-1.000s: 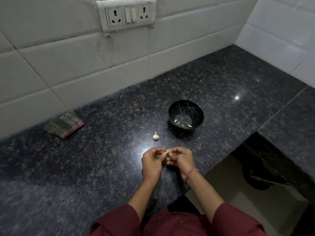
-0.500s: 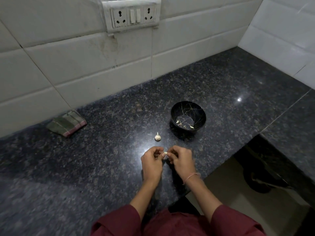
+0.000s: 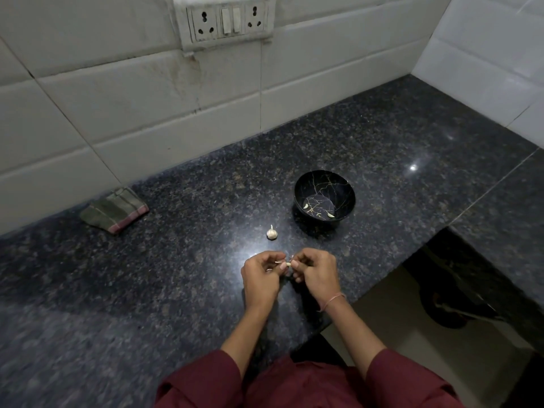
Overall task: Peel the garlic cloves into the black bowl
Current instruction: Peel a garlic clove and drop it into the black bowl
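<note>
Granite counter (image 3: 176, 275) beneath left hand (image 3: 260, 275) and right hand (image 3: 319, 273), fingertips (image 3: 282, 267) (curled) around garlic clove (image 3: 288, 264)

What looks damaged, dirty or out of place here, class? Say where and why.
A brownish stain streaks the white wall tile just below the socket panel, like a dried drip. The black bowl has gold lines resembling cracks, yet looks whole.

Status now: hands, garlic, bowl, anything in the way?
Left hand and right hand both pinch one garlic clove. Black bowl holds two cloves; small bulb lies left of it, apart. Nothing blocks the bowl.
</note>
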